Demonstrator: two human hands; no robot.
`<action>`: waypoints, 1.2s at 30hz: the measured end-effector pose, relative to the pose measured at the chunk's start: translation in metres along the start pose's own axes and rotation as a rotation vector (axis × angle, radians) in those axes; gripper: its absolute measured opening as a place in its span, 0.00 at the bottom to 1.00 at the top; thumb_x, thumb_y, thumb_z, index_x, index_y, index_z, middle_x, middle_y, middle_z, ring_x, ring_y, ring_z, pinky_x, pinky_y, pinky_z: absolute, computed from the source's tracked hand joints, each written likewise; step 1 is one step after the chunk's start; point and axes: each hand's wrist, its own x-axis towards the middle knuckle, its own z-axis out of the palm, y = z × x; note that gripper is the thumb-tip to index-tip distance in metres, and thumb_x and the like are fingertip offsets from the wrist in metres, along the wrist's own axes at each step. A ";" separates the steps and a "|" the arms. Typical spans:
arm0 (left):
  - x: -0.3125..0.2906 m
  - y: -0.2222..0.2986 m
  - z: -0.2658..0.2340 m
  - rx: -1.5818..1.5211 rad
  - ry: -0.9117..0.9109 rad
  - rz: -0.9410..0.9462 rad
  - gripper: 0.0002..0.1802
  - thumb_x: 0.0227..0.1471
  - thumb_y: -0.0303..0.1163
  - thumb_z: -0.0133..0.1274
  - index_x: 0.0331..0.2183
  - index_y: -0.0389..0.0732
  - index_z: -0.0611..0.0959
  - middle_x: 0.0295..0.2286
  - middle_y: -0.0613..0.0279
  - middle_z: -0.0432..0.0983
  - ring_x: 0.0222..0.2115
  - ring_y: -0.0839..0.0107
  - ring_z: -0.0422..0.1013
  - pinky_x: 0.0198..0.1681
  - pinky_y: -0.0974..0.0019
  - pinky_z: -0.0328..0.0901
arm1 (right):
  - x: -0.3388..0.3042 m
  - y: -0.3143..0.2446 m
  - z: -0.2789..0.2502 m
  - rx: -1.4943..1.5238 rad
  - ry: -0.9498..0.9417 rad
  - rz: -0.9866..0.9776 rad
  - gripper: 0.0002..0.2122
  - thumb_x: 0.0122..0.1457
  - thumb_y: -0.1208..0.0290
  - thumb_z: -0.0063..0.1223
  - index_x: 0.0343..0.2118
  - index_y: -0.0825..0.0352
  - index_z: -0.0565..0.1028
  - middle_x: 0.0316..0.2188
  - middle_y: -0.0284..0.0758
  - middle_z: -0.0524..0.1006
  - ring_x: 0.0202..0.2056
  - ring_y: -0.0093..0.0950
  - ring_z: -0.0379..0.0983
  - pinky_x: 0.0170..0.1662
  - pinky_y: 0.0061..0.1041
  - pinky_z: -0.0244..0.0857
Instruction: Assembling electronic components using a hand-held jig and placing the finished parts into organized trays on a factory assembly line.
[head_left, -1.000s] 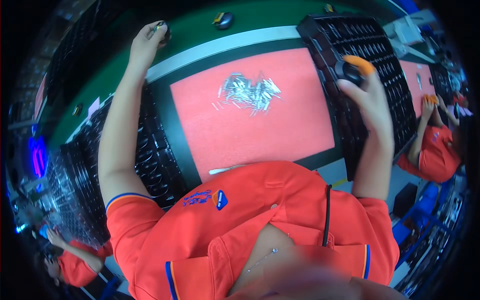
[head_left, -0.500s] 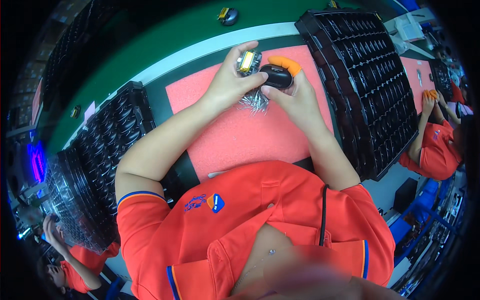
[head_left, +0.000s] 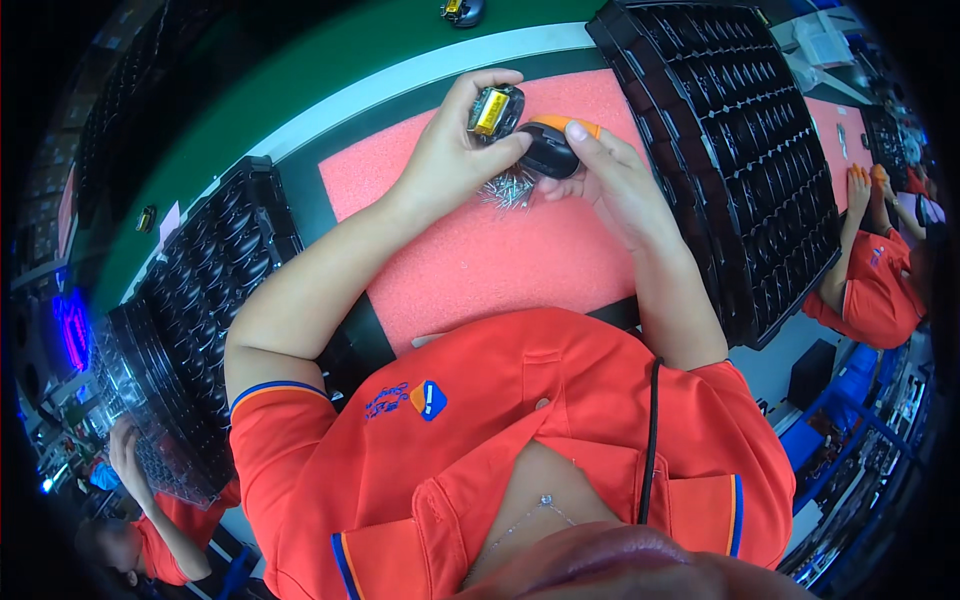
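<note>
My left hand (head_left: 448,145) is closed on a small dark open case, with its thumb on the inner edge. One half of the case (head_left: 497,112) shows electronics and a yellow-labelled block. Beside it is the smooth black rounded half (head_left: 549,152); I cannot tell how the two are joined. My right hand (head_left: 625,180) grips the black half from the right, its thumb at the upper right edge. An orange finger cover (head_left: 566,122) shows behind that half. Just below lies a pile of thin metal pins (head_left: 509,190) on a pink foam mat (head_left: 470,265).
A large black moulded tray stack (head_left: 715,170) stands to the right. Another black tray (head_left: 225,220) is at the left. Beyond the mat runs a green belt (head_left: 330,60) carrying a similar case (head_left: 463,11). Co-workers sit at both sides.
My right thumb has moved up from below the black half to its upper right edge. The case has tilted a little in my hands. The case on the belt appears farther up the view.
</note>
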 end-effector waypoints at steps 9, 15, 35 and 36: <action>0.000 0.005 -0.005 -0.318 0.067 -0.307 0.20 0.58 0.35 0.39 0.51 0.38 0.68 0.33 0.63 0.69 0.34 0.77 0.66 0.40 0.72 0.61 | 0.000 -0.009 -0.005 -0.702 0.312 -0.407 0.18 0.61 0.66 0.47 0.52 0.69 0.68 0.40 0.37 0.75 0.39 0.21 0.74 0.44 0.18 0.65; -0.001 0.004 0.001 -0.402 0.152 -0.301 0.22 0.56 0.32 0.48 0.50 0.34 0.66 0.40 0.59 0.71 0.41 0.76 0.68 0.48 0.71 0.61 | 0.000 -0.019 0.004 -0.765 0.351 -0.504 0.19 0.59 0.69 0.51 0.52 0.70 0.68 0.41 0.36 0.75 0.42 0.19 0.71 0.46 0.18 0.63; 0.000 0.001 -0.001 -0.504 0.059 -0.367 0.24 0.54 0.32 0.53 0.50 0.32 0.68 0.42 0.57 0.73 0.42 0.74 0.71 0.49 0.70 0.65 | 0.014 -0.005 0.013 -0.463 0.302 -0.472 0.20 0.55 0.73 0.55 0.51 0.72 0.67 0.41 0.38 0.74 0.43 0.22 0.71 0.48 0.20 0.64; 0.000 0.000 -0.001 -0.508 0.061 -0.373 0.23 0.54 0.31 0.53 0.50 0.32 0.69 0.42 0.57 0.73 0.42 0.74 0.71 0.49 0.70 0.66 | 0.016 -0.003 0.012 -0.462 0.302 -0.471 0.20 0.55 0.73 0.55 0.51 0.72 0.67 0.41 0.38 0.74 0.43 0.22 0.71 0.48 0.20 0.64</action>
